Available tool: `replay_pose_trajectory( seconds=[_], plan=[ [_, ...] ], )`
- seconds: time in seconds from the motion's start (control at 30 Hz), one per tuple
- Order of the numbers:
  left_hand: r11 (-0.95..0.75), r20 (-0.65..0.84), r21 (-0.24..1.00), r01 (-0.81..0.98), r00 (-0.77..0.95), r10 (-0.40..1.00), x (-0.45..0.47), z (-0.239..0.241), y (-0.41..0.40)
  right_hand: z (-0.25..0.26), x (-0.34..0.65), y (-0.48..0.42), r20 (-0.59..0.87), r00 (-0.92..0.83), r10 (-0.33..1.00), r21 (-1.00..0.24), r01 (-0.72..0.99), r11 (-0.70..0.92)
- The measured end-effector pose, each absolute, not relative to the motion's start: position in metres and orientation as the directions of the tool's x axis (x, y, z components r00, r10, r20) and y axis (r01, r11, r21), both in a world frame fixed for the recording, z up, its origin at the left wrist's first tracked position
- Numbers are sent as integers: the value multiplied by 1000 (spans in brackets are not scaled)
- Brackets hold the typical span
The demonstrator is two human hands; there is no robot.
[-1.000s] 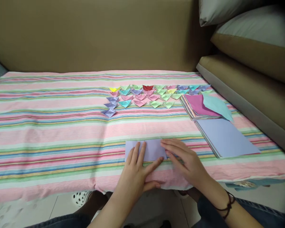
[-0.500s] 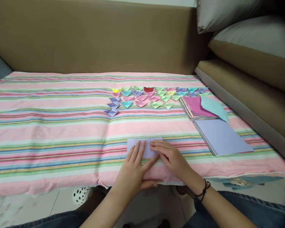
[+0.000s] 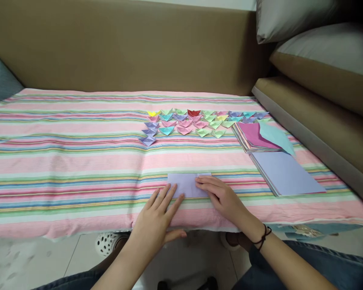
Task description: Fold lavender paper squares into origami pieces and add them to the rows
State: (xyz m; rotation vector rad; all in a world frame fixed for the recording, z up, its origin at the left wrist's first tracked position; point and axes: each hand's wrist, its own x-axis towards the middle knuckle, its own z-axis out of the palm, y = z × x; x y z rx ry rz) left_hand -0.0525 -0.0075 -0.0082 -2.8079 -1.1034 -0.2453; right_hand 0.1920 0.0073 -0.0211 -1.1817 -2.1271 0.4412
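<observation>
A folded lavender sheet of paper (image 3: 186, 184) lies flat near the front edge of the striped cloth (image 3: 78, 161). My left hand (image 3: 157, 213) is open, fingers spread, its fingertips on the paper's lower left corner. On the right end of the paper rest the fingertips of my right hand (image 3: 220, 195), fingers stretched out close together and palm down. Beyond the hands, several small folded paper boats (image 3: 184, 123) in purple, pink, green, blue, yellow and red stand in rows.
To the right lie a stack of lavender paper (image 3: 286, 173) and a stack topped with magenta and pale blue sheets (image 3: 257, 135). Cushions (image 3: 320, 117) are piled along the right side. A brown backrest (image 3: 124, 48) closes off the far side.
My left hand has slid left and toward me, from the middle of the paper to its lower left corner. My right hand stays at the right end. The view has shifted slightly.
</observation>
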Motion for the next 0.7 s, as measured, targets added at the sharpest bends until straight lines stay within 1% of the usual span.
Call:
replay_pose_trajectory(
  seconds=[0.13, 0.27, 0.33, 0.4, 0.5, 0.57, 0.63, 0.7],
  plan=[
    [-723, 218, -41, 690, 712, 667, -67, -5, -9, -22, 192, 8, 383, -375, 845, -567, 627, 535],
    [-678, 253, -20, 735, 660, 707, -78, 0, -8, -21, 191, 7, 392, -368, 843, -570, 623, 537],
    [-669, 266, 26, 743, 640, 721, -81, 4, -5, -18, 191, 7, 389, -365, 846, -575, 621, 533],
    [-672, 272, 111, 733, 628, 729, -82, 9, -1, -13, 190, 7, 368, -374, 851, -568, 635, 524],
    [-629, 303, 263, 732, 556, 774, -80, 18, 4, -6, 189, 8, 353, -419, 837, -491, 679, 547],
    [-596, 340, 326, 734, 497, 798, -75, 24, 6, -2, 188, 10, 382, -471, 795, -405, 688, 602],
    [-610, 386, 336, 717, 486, 784, -69, 28, 7, 1, 186, 11, 421, -519, 744, -327, 679, 658],
    [-658, 427, 317, 684, 516, 742, -60, 33, 6, 7, 184, 10, 453, -534, 713, -279, 675, 683]
  ],
)
